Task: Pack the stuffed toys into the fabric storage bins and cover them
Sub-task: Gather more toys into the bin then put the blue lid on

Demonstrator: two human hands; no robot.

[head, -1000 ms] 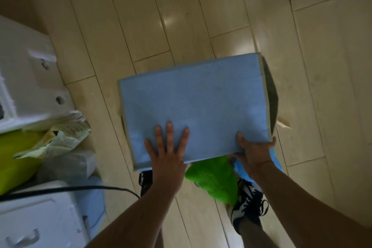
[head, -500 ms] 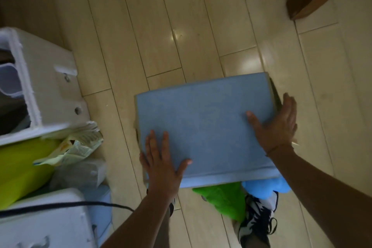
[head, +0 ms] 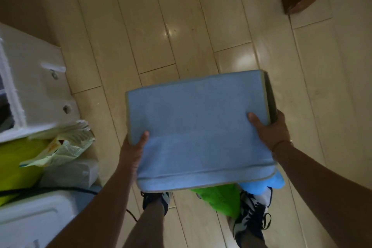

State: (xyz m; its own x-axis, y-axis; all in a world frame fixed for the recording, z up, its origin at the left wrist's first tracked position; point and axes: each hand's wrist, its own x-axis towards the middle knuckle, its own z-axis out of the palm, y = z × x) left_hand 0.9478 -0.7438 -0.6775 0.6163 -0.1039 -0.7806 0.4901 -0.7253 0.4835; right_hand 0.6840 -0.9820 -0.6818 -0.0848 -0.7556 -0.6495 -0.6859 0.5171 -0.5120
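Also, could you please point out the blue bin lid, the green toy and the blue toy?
blue bin lid (head: 199,127): head view, centre of top.
green toy (head: 219,197): head view, body below lid.
blue toy (head: 267,184): head view, part showing under the lid.

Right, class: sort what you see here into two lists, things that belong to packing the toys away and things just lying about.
Part of the job:
blue fabric bin, lid on, gripped by the left hand and right hand
green stuffed toy
blue stuffed toy

Just lying about:
white cabinet
crumpled bag
black cable
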